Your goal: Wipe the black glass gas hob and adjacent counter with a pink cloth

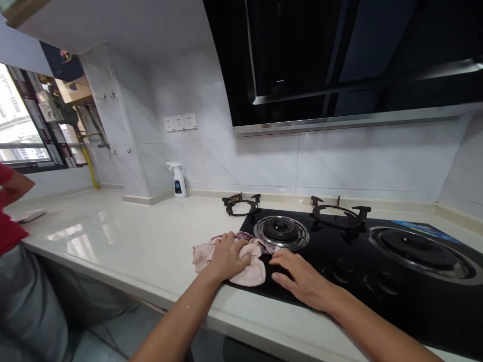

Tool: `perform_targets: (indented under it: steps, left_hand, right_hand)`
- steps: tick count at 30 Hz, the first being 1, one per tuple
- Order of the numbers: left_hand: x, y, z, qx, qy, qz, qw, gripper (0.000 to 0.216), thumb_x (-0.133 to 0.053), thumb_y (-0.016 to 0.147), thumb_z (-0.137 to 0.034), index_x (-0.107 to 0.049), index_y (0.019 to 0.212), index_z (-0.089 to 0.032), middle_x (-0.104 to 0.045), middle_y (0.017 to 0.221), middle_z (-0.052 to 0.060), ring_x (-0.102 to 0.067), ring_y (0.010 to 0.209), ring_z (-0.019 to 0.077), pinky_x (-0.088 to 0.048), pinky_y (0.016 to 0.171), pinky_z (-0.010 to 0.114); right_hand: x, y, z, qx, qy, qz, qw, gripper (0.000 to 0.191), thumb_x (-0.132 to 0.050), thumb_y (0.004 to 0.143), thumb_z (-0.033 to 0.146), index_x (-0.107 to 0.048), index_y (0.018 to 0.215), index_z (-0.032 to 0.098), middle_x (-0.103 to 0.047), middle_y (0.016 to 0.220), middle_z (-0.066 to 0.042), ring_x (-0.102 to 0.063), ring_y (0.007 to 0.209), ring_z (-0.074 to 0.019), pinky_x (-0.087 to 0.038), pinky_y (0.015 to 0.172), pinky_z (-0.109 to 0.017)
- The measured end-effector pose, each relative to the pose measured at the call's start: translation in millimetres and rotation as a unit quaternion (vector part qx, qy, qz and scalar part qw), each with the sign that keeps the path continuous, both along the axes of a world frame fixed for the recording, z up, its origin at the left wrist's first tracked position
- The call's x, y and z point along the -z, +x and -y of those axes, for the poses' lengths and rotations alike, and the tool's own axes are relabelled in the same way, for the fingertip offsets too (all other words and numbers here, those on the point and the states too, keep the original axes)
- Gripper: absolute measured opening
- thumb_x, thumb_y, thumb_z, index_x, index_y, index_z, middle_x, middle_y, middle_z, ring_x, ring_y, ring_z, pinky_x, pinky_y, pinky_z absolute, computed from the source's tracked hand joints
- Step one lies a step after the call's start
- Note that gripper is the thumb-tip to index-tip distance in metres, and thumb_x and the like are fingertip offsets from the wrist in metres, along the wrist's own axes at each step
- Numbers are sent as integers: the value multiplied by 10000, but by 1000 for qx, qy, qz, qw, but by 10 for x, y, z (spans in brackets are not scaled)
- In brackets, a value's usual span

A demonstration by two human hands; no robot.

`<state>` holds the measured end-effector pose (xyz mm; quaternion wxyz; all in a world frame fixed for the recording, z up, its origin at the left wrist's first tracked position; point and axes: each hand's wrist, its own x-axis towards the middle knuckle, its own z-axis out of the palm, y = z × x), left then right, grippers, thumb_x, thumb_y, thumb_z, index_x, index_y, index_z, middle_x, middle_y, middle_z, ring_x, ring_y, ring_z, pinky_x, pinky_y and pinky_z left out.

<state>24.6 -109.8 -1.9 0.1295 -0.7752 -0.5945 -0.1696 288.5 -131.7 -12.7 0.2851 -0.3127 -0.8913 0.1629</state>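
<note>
A crumpled pink cloth [252, 272] lies at the left edge of a black glass gas hob [339, 261], partly on the cream countertop [124, 241]. My left hand [227, 255] presses down on the cloth, fingers curled into its folds. My right hand [300, 279] lies flat on the black glass just right of the cloth, fingers stretched out and holding nothing. The left burner [281, 231] sits bare just behind both hands.
Two pan supports [241, 203] [339, 211] lie off the burners at the hob's back. The right burner [418, 249] is bare. A white spray bottle [178, 180] stands by the wall. A black range hood [339, 60] hangs overhead. Another person in red [11, 211] stands at far left.
</note>
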Motion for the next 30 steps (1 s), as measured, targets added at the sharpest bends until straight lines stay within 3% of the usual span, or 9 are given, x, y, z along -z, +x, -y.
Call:
perform_targets:
  steps: [5,9,12,14,16,20,22,25,30]
  left_hand:
    - [7,158,80,144,38,10,989,488,-637,859,-406,-598,1329,-282,-592,1185,111,-537,1094,318,-411,953,497]
    - [19,409,147,294,14,68,953,512,-633,875,-452,-534,1321,-221,-597,1183,109,-542,1091,288,-429,977,464]
    - [3,455,139,352,-33,145,924,487,-649,870,-474,-531,1252,-196,-598,1186,118,-547,1090,272,-457,975,434]
    - [-17,400,91,337,-44,217,915,427,-637,874,-463,-540,1201,-206,-593,1208,117,-550,1106,260,-467,979,413]
    - [-36,315,5,270,-13,305,913,310,-564,910,-434,-544,1128,-215,-597,1189,107,-562,1092,239,-477,962,388]
    - [-35,179,-218,109,75,413,901,216,-416,974,-397,-540,1001,-222,-613,1023,60,-589,974,198,-496,883,347]
    - [-2,148,-296,82,76,409,906,222,-418,969,-394,-553,943,-220,-612,974,48,-589,943,192,-501,859,336]
    - [77,146,-331,92,26,359,929,244,-431,961,-382,-598,904,-215,-632,965,51,-600,944,196,-503,875,337]
    - [64,232,-334,87,-59,182,978,238,-568,880,-339,-661,1063,-216,-691,1064,69,-621,1053,241,-478,948,370]
  right_hand:
    - [3,-95,-65,65,83,-165,981,389,-415,1032,462,-452,1357,251,-472,1390,-117,-453,1320,-245,-390,1136,-464]
    - [37,-117,-8,3,93,-134,987,571,-434,1023,501,-284,1522,268,-351,1539,-116,-333,1436,-255,-311,1200,-471]
    - [52,-106,68,-35,67,-81,994,749,-495,980,593,-173,1576,273,-282,1604,-118,-278,1470,-272,-266,1219,-487]
    - [40,-103,110,-21,38,-33,998,879,-542,939,644,-108,1601,261,-219,1640,-128,-225,1493,-293,-230,1226,-507]
    - [15,-112,132,6,23,28,999,900,-591,911,639,-160,1600,251,-247,1630,-136,-233,1482,-313,-234,1209,-524]
    - [-45,-138,104,72,75,123,987,518,-634,906,525,-541,1378,331,-476,1444,-88,-408,1309,-326,-353,1046,-513]
    - [-61,-124,62,127,106,145,975,348,-600,929,485,-630,1232,318,-548,1299,-82,-470,1177,-313,-381,945,-479]
    - [-50,-64,-13,208,125,173,954,286,-546,948,460,-660,1107,252,-570,1160,-103,-489,1067,-307,-375,866,-454]
    - [0,-6,-106,250,123,171,945,584,-539,930,491,-468,1438,212,-569,1204,-127,-487,1098,-316,-348,905,-478]
